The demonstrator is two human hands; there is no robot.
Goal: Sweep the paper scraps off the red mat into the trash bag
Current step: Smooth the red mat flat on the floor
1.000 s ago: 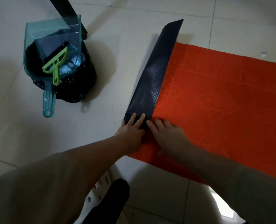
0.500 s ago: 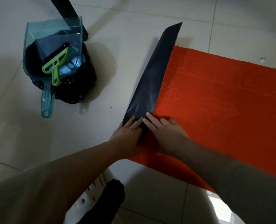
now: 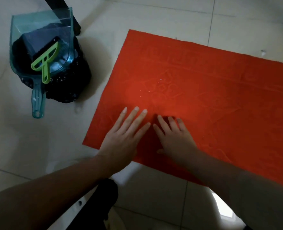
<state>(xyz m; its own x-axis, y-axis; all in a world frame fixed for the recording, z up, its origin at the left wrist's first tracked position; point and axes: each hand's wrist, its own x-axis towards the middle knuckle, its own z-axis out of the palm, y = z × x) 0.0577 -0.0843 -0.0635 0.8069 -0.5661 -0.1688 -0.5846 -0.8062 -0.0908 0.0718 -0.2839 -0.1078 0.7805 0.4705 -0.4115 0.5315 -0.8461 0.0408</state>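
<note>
Two hands, palms down on the near left part of the red mat (image 3: 212, 100): left hand (image 3: 122, 138) with fingers straight and spread; right hand (image 3: 174, 138) just beside it, fingers straight. A few tiny white paper scraps (image 3: 160, 79) on the mat beyond the fingertips. Black trash bag (image 3: 67, 90) on the tiled floor (image 3: 154, 17), left of the mat; teal dustpan (image 3: 38, 100) across its mouth, green brush (image 3: 44, 65) inside

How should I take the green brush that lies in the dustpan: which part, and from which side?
Probably by its handle, from above on the near side. The green brush lies with that handle pointing toward you, its end at the rim of the dustpan; its bristle head sits deeper between the side walls.
</note>
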